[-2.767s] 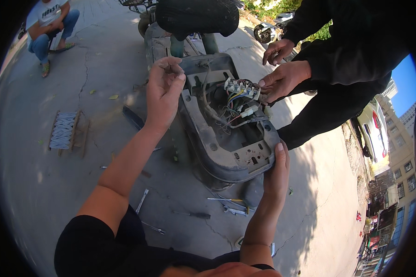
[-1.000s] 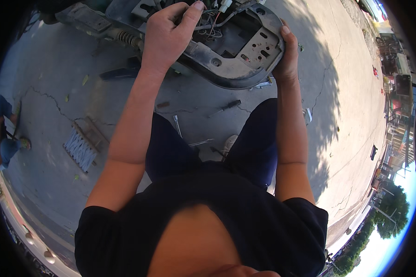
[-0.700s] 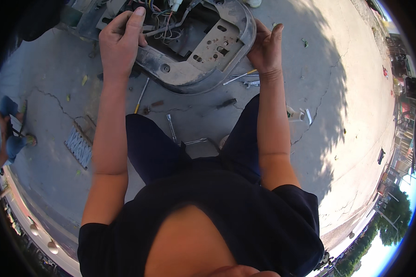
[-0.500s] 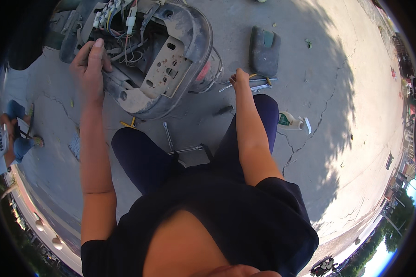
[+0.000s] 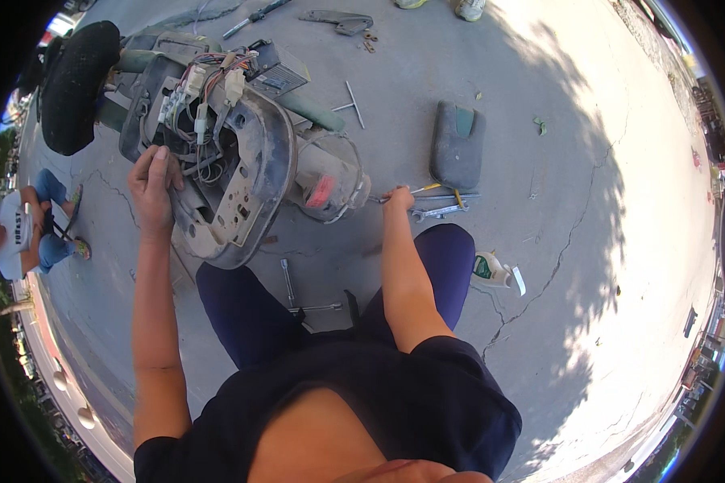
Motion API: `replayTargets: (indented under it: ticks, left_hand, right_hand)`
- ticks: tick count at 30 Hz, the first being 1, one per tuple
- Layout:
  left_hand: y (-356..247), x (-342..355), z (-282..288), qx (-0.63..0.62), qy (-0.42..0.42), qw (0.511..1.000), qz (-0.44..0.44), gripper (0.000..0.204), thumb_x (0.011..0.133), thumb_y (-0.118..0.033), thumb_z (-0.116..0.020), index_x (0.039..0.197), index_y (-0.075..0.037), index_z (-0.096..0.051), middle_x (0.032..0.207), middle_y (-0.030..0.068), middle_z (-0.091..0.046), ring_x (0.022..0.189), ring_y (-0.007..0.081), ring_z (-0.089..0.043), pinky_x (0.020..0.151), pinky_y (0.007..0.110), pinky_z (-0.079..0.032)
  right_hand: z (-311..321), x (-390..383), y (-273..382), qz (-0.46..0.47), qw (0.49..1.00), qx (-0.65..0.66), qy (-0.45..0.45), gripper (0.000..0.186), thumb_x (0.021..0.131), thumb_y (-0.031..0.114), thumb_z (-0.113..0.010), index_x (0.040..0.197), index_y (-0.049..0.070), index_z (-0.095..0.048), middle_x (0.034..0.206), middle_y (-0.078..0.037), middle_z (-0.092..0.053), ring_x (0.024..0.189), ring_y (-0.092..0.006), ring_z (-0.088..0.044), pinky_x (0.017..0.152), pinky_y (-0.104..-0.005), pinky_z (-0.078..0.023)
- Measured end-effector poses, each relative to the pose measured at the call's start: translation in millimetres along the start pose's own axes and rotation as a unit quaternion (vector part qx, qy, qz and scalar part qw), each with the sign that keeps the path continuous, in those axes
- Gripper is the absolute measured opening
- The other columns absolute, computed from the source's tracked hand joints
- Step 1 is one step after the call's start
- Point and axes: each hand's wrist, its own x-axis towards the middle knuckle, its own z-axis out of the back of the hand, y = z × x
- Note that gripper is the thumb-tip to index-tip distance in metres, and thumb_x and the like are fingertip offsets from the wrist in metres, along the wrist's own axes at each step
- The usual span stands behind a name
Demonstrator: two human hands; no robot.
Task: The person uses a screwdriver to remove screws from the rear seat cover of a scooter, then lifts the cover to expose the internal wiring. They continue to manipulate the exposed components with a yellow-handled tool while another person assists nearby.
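Observation:
A partly dismantled scooter [image 5: 254, 213] lies before me, dusty, with its inner frame exposed and a bundle of wires with white connectors [image 5: 201, 119] showing. My left hand [image 5: 155, 189] is closed over the left edge of its body, the thumb uppermost. Low at the right, my right hand [image 5: 397, 196] is closed on a thin tool with a yellow handle [image 5: 425, 188]; its grip hides the tool's middle. Right beside that hand lie a wrench [image 5: 443, 212] and a long metal rod. A dark rounded part [image 5: 457, 149] with a green patch lies just beyond them.
A black wheel [image 5: 80, 88] stands at the far left. A cross wrench [image 5: 288, 282] lies between my knees, a white-and-green bottle [image 5: 491, 270] by my right knee. A T-shaped tool [image 5: 350, 105] and a bracket [image 5: 338, 19] lie farther off. Someone sits at the left [image 5: 36, 221].
The view has shifted, bringing in the wheel and more of the ground beyond. My left hand stays on the scooter's edge. My right hand is slightly farther left of the dark part.

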Motion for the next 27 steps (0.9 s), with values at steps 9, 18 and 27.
replayTargets:
  ticks: [9, 18, 27]
  left_hand:
    - [-2.3, -0.4, -5.5, -0.037, -0.011, 0.999, 0.013, 0.03, 0.097, -0.019, -0.056, 0.071, -0.004, -0.054, 0.057, 0.0008, -0.05, 0.053, 0.0086, -0.047, 0.053, 0.025, -0.036]
    - [-3.3, 0.8, -7.1, -0.048, -0.007, 0.998, 0.032, 0.029, 0.098, -0.018, -0.057, 0.074, -0.003, -0.056, 0.058, -0.0018, -0.05, 0.054, 0.0049, -0.048, 0.051, 0.025, -0.038]
    - [-3.0, 8.6, -18.8, -0.019, -0.089, 0.996, -0.01, 0.022, 0.094, -0.02, -0.063, 0.094, 0.001, -0.061, 0.07, 0.008, -0.057, 0.062, 0.0136, -0.05, 0.059, 0.034, -0.041]
  right_hand:
    - [-4.0, -116.9, 87.2, -0.219, 0.911, 0.295, 0.189, 0.019, 0.096, 0.009, -0.039, 0.078, 0.01, -0.042, 0.058, 0.003, -0.036, 0.046, -0.0108, -0.037, 0.041, -0.023, -0.036]
    - [19.9, -298.4, 130.9, 0.155, 0.836, -0.033, 0.525, 0.031, 0.104, 0.032, -0.045, 0.109, 0.002, -0.05, 0.073, -0.003, -0.049, 0.063, -0.0158, -0.049, 0.066, -0.0338, -0.05]
    - [-14.3, -320.8, 260.8, 0.125, 0.735, -0.007, 0.667, 0.047, 0.103, 0.048, -0.045, 0.108, 0.002, -0.055, 0.076, -0.005, -0.046, 0.068, -0.0154, -0.043, 0.074, -0.0344, -0.044]
